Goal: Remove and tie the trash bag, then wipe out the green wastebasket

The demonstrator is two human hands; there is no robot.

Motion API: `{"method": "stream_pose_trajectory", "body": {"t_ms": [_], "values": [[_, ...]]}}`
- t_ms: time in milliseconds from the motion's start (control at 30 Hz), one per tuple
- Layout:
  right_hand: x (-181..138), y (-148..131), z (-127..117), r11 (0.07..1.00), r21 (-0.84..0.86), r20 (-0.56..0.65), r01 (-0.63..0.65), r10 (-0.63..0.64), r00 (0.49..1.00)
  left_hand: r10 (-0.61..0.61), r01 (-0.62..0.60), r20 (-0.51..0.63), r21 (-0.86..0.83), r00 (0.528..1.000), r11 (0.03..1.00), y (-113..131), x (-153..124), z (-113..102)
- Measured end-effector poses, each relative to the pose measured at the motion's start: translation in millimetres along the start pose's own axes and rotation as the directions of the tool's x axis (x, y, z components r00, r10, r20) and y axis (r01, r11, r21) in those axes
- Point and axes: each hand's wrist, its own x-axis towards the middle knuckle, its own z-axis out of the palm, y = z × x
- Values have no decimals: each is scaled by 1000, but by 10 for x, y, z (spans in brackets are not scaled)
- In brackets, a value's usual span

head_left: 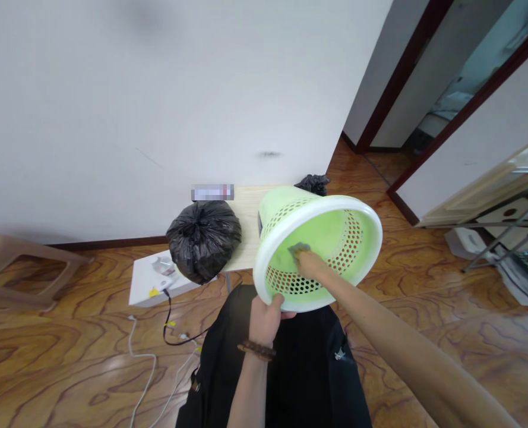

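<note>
White wall (pixel 157 89) across twelve o'clock, dark smudges on it. Wood-grain floor (pixel 85 356) below, glossy. Doorway (pixel 446 113) with dark red trim at two o'clock; metal rack (pixel 508 238) at three. Beige stool (pixel 23 273) at nine; at eight, white box (pixel 150 279) on the floor, with white cord (pixel 139 355) and black cord (pixel 169 340) toward seven. Near the centre, against the wall, pale table (pixel 247 208). On it, tied black bag (pixel 204 241) at nine o'clock from the green basket (pixel 326 229); second black bag (pixel 313 184) at the basket's twelve. Just past the first bag, at its twelve, pixelated strip (pixel 212 192), writing unreadable. Basket in front of the table, white-rimmed, tilted, mouth toward the camera. Fingers of left hand (pixel 266 318) clamped on the rim at seven o'clock, brown bracelet (pixel 257 351) at the wrist. Right hand (pixel 308 264), reaching in from four, fingers closed around grey cloth (pixel 296 248) at the inner wall. Silver emblem (pixel 339 354) on black clothing (pixel 290 380) at five, too small to read.
</note>
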Motion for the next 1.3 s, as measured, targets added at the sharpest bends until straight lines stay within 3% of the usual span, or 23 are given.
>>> {"method": "stream_pose_trajectory", "body": {"t_ms": [133, 233, 367, 467, 633, 700, 800, 867, 1067, 1133, 1233, 1300], "values": [[-23, -289, 105, 949, 260, -96, 178, -158, 983, 9, -9, -6, 27, 1000, 1000, -15, 9, 22], [-73, -179, 73, 976, 116, -55, 182, -176, 983, 14, -15, -72, -10, 997, 1000, -4, 25, -28], [-80, 169, -50, 991, -134, -57, -14, 7, 998, 27, -32, -123, -39, 992, 999, 7, 30, -56], [-72, 106, 31, 990, -137, -22, -42, 39, 999, 23, -26, -108, -26, 994, 999, -7, 20, -16], [-130, -100, 228, 982, 17, -44, 187, -186, 981, -7, 3, -142, -27, 990, 1000, -26, 5, 3], [-142, 55, 137, 984, -70, -40, 163, -166, 985, 30, -33, -177, -19, 984, 999, -8, -5, -3], [-130, 339, -81, 968, -249, -109, 24, -52, 993, 53, -56, -199, -10, 979, 998, 51, -28, 22], [-124, 363, -140, 961, -276, -132, -6, -32, 991, 32, -37, -192, -23, 981, 999, 103, -43, 54], [-163, -68, 116, 958, -21, -29, 285, -285, 958, -52, 45, -185, -43, 981, 998, 193, -68, 33], [-159, -28, 87, 968, -84, -26, 236, -239, 971, -50, 39, -198, -60, 979, 997, 192, -79, 19], [-116, 141, -62, 973, -225, -84, 52, -73, 994, -39, 19, -217, -95, 975, 995, 195, -101, 51], [-81, 147, -113, 973, -231, -90, -10, -11, 996, -46, 25, -217, -98, 975, 995, 208, -113, 94]]}}
